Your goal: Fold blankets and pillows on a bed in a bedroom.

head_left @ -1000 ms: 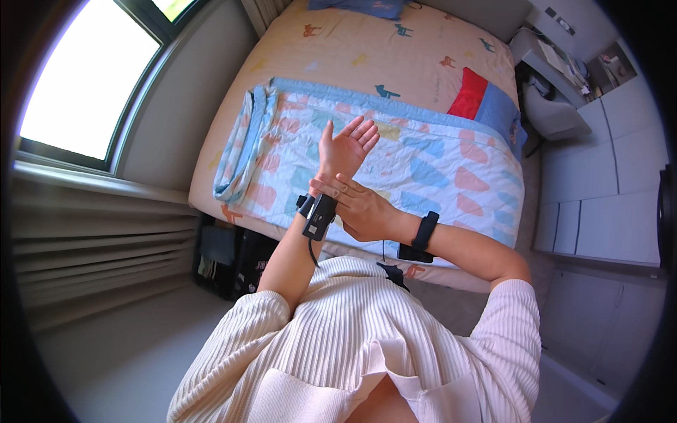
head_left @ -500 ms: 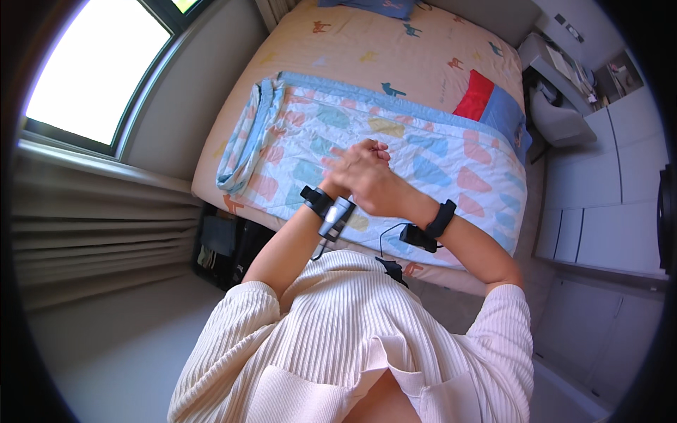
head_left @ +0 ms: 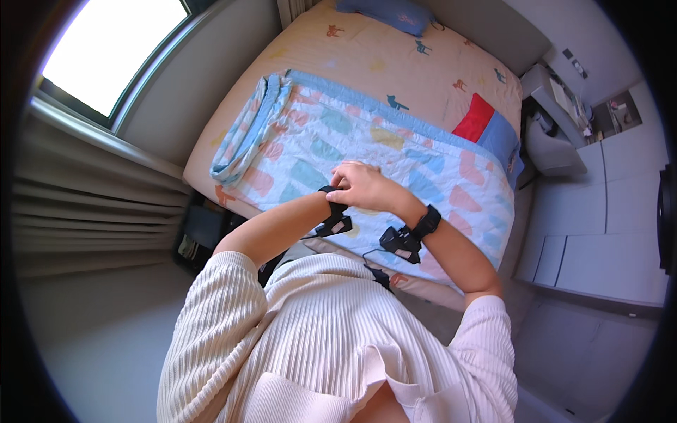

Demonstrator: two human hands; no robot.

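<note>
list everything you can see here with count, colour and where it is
quilt: 1, pale blue with pastel patches, spread across the bed's near half
bed sheet: 1, peach with small animal prints
pillow: 1, blue, far end of bed
window: 1, bright, upper left
cabinets: white, right side
wrist straps: 2, black, one on each wrist
right hand: laid over the left hand, above the quilt
left hand: mostly hidden beneath the right hand

A blue pillow (head_left: 386,12) lies on the bed's far end, a window (head_left: 113,53) at left.
</note>
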